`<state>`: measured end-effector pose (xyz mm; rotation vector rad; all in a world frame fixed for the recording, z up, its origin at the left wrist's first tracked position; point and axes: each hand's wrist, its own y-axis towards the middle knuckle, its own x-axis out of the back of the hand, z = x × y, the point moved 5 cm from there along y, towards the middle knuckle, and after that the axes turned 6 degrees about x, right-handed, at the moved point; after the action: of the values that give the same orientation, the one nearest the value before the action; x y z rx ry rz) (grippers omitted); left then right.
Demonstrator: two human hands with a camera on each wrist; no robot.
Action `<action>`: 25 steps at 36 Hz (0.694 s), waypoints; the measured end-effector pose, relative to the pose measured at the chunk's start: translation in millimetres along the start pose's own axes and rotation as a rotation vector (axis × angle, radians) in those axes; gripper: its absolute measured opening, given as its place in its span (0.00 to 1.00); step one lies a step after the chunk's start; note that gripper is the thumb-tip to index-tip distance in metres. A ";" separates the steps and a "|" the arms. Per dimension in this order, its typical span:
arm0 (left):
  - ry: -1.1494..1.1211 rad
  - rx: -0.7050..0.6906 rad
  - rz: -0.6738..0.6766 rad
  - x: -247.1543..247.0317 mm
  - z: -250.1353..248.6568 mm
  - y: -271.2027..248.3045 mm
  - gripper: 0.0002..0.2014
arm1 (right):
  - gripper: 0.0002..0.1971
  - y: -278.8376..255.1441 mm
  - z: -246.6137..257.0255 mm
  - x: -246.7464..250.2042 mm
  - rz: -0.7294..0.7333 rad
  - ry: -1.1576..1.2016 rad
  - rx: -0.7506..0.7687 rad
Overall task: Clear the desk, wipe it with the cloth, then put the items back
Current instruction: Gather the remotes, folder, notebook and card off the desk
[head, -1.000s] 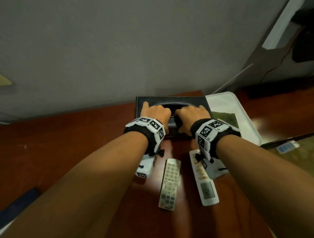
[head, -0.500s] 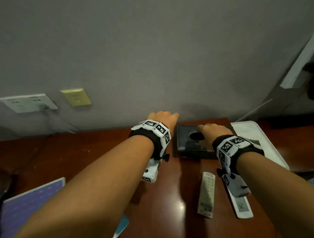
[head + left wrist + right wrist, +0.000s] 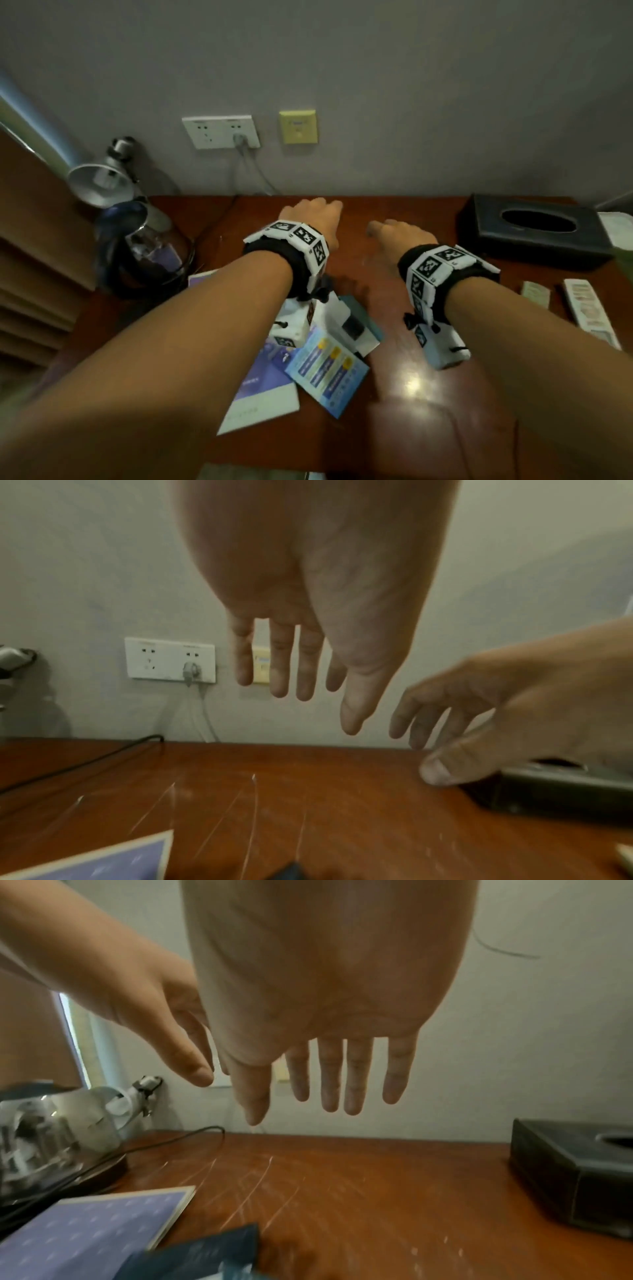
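Far left of the tissue box (image 3: 534, 236) stands a glass kettle (image 3: 144, 246), probably heavy and breakable, best gripped low with both hands. Closer to the box lie glossy booklets (image 3: 267, 387), thin and likely slippery, easiest to lift by an edge. The left hand (image 3: 315, 219) and right hand (image 3: 400, 236) hover empty, fingers loose, over the scratched wooden desk (image 3: 411, 394) just left of that stiff black box.

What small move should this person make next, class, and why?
Probably lower the left hand onto the skewed leaflets near the front edge of the desk and gather them. It and the right hand hover open and empty, and the tissue box already stands at the back.
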<state>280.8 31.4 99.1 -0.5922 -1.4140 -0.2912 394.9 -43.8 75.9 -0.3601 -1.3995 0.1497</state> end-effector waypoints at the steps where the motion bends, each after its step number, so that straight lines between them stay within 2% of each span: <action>1: 0.012 0.003 0.017 -16.8 1.4 -3.8 0.25 | 0.26 2.1 5.3 -14.5 0.025 0.027 -0.012; 5: 0.004 0.023 0.149 -99.3 6.1 -16.0 0.20 | 0.37 7.3 23.1 -78.4 0.123 0.113 -0.048; 8: 0.004 0.023 0.314 -161.3 8.9 -28.4 0.18 | 0.36 3.6 30.9 -122.3 0.188 0.124 -0.042; 10: 0.029 0.009 0.389 -188.3 9.1 -35.4 0.20 | 0.36 0.5 31.0 -142.9 0.199 0.112 -0.047; 12: 0.045 0.001 0.414 -203.1 9.2 -36.6 0.22 | 0.37 -2.6 26.6 -156.5 0.189 0.105 -0.081; 16: -0.031 0.028 0.382 -211.8 9.4 -31.0 0.09 | 0.28 -14.0 15.5 -164.5 0.118 0.035 -0.111; 18: -0.018 0.026 0.402 -214.3 4.8 -27.4 0.08 | 0.26 -22.8 8.9 -158.6 0.088 0.005 -0.124; 20: 0.086 0.027 0.398 -211.0 -3.5 -29.8 0.06 | 0.23 -31.7 0.8 -146.2 0.050 -0.022 -0.145; 21: 0.139 0.034 0.387 -211.7 -5.8 -29.7 0.09 | 0.21 -35.7 -4.0 -139.0 0.033 -0.037 -0.154; 22: 0.193 0.024 0.395 -216.2 -7.8 -30.5 0.16 | 0.19 -40.0 -9.2 -132.2 0.016 -0.050 -0.162; 23: 0.177 0.024 0.415 -217.9 -11.6 -32.8 0.20 | 0.18 -44.5 -14.6 -126.4 0.002 -0.055 -0.173; 25: 0.144 -0.006 0.506 -212.0 -20.5 -35.9 0.20 | 0.18 -53.6 -26.0 -114.8 -0.027 -0.055 -0.207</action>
<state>246.6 -41.9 -101.1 -0.8918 -1.0823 0.0658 394.8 -134.1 -16.7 -0.5111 -1.4781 -0.0080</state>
